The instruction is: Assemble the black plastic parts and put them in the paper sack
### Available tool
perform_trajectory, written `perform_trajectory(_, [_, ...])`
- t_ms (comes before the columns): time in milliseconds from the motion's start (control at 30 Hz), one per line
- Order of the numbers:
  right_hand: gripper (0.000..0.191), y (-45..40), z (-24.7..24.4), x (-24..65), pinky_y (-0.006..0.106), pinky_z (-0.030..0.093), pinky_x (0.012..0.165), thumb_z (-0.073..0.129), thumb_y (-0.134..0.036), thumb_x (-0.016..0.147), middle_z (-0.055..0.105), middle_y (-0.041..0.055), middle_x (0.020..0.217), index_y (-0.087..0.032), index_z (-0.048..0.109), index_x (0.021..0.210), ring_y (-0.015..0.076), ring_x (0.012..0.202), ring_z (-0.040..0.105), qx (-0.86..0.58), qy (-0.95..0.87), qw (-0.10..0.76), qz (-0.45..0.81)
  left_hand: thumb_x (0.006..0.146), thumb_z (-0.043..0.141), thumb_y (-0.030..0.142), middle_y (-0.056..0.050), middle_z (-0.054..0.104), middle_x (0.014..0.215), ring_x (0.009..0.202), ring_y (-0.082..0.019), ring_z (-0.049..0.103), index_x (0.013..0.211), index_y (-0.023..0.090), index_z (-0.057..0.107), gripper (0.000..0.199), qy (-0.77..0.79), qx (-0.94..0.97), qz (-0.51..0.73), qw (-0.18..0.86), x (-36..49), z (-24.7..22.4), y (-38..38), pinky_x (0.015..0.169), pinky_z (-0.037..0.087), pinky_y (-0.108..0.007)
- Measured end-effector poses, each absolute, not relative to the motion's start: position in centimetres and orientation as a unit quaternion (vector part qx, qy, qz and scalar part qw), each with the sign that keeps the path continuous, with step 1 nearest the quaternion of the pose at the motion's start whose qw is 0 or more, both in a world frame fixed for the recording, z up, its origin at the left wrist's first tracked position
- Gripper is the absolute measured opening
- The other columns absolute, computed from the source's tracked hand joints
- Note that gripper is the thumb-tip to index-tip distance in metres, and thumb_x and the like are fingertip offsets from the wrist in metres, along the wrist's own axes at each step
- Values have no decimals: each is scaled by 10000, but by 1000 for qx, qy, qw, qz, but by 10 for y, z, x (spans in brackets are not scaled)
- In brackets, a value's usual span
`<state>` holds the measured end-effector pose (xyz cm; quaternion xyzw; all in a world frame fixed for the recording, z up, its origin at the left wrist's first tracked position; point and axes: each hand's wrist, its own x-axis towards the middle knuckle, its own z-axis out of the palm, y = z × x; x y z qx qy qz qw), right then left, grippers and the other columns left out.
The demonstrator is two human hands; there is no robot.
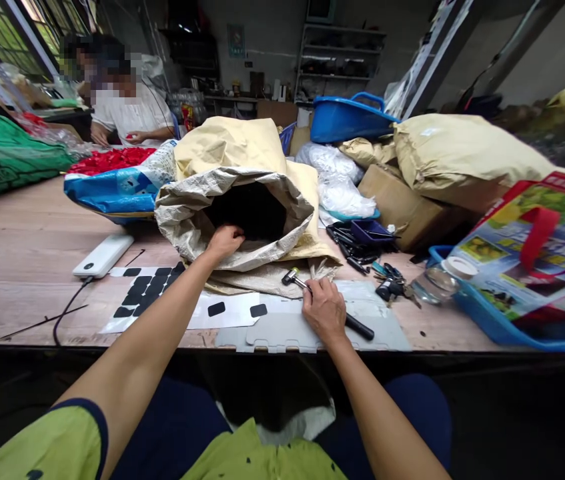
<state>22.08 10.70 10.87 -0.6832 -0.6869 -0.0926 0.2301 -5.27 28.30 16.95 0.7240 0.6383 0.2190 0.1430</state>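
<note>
My left hand [226, 243] reaches into the mouth of a large open sack [187, 190], its fingers curled over the lower lip. The sack's inside is dark, and anything between those fingers is hidden. On the grey board [282, 327], my right hand [323, 308] is closed around a small hammer [359, 327]. The hammer's metal head points to the upper left, near the sack's edge, and its black grip sticks out to the right. Left of it, a white sheet [232, 319] bears black rounded pads [216, 309], several more of them in rows under my left forearm.
A white power bank [103, 256] with a cable lies at the left. To the right are dark tools [349, 243], keys [389, 287], a clear jar [437, 280] and a blue basin [512, 333] holding a printed bag. Across the table sits another person [135, 110] beside red pieces [112, 159].
</note>
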Motion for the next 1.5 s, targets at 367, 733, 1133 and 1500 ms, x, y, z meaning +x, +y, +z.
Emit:
perform_trajectory(367, [163,108,110,220,312,326,772,582,-280,937,603,63,988,-223,677,1057,217,950,488,-688,-684,229,-82,881,664,391,-118,726,1140,1202,-359,574,1076,239,781,274,611,785,94,31,-47,160,282,1033,431,-477])
perform_trajectory(733, [148,107,109,220,312,323,777,577,-282,950,603,54,991,-228,677,1045,211,950,490,-689,-683,226,-89,840,766,404,-28,718,962,925,-218,593,973,234,733,218,435,822,297,215,-40,148,153,803,453,-325])
perform_trajectory(1133, [244,107,120,227,295,408,803,498,-276,1000,642,56,973,-227,711,1108,195,918,566,-662,-694,281,-42,797,802,369,-18,673,956,981,-230,556,976,258,750,217,486,793,270,248,-37,109,144,876,408,-351])
perform_trajectory(1500, [353,62,140,184,288,487,885,404,-346,1045,671,72,971,-217,704,1180,186,928,633,-585,-725,349,95,810,796,409,-14,682,954,979,-228,546,971,281,774,207,495,796,260,231,-34,111,140,896,397,-365])
